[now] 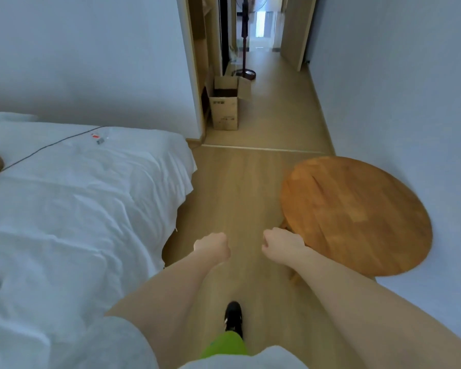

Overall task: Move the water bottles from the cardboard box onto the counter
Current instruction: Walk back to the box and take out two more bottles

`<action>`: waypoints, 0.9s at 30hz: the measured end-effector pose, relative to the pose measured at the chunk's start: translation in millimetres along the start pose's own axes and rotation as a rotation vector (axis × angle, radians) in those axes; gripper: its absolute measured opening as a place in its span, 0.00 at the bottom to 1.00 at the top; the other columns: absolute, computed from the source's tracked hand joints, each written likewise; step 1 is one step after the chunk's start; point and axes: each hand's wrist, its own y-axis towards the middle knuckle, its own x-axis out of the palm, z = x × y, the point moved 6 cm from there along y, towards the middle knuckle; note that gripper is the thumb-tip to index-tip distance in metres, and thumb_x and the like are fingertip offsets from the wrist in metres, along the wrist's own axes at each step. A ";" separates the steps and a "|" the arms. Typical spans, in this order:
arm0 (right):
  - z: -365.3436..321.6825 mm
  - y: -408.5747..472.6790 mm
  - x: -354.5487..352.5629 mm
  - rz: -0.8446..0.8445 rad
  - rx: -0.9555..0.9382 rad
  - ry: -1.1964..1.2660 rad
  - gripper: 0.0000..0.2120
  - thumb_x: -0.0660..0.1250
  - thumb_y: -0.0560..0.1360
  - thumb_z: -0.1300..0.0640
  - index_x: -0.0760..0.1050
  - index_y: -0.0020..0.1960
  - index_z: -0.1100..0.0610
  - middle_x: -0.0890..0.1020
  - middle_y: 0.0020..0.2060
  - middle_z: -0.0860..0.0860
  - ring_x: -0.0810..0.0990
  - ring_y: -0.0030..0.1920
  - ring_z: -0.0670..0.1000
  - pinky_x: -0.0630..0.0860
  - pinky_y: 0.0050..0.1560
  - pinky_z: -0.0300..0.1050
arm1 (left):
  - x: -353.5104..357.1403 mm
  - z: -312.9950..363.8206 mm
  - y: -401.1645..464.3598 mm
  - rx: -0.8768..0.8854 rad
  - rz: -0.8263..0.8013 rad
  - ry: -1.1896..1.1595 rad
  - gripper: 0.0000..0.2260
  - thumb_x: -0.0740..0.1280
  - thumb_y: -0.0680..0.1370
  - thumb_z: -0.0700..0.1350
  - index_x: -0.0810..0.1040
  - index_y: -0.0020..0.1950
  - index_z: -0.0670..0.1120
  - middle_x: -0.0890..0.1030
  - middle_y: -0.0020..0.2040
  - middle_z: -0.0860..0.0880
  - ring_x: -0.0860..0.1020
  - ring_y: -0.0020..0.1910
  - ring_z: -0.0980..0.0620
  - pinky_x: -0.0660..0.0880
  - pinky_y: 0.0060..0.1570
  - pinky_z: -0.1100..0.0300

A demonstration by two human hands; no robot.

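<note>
Bed (72, 203) fills the left, white sheet rumpled, a cable across it. Round wooden table (357, 214) near right by the wall. Cardboard box (225, 107) far down the hallway floor, flaps open, well apart from both hands — bottles inside not visible, interior dark. No counter surface in view. Left hand (213, 247) and right hand (282, 245) out front, each grip curled into a loose fist, holding nothing. Judgement: full bottles likely heavy, smooth plastic, slightly squashy — take hold round the mid-body or neck, not the cap.
</note>
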 end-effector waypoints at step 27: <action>168.3 596.8 -334.3 -0.111 0.007 -0.133 0.14 0.58 0.80 0.52 0.74 0.60 0.57 0.79 0.56 0.54 0.79 0.57 0.56 0.69 0.46 0.47 | -391.4 75.9 578.4 -0.027 0.012 0.065 0.08 0.57 0.79 0.39 0.76 0.52 0.43 0.75 0.40 0.49 0.76 0.42 0.48 0.71 0.42 0.58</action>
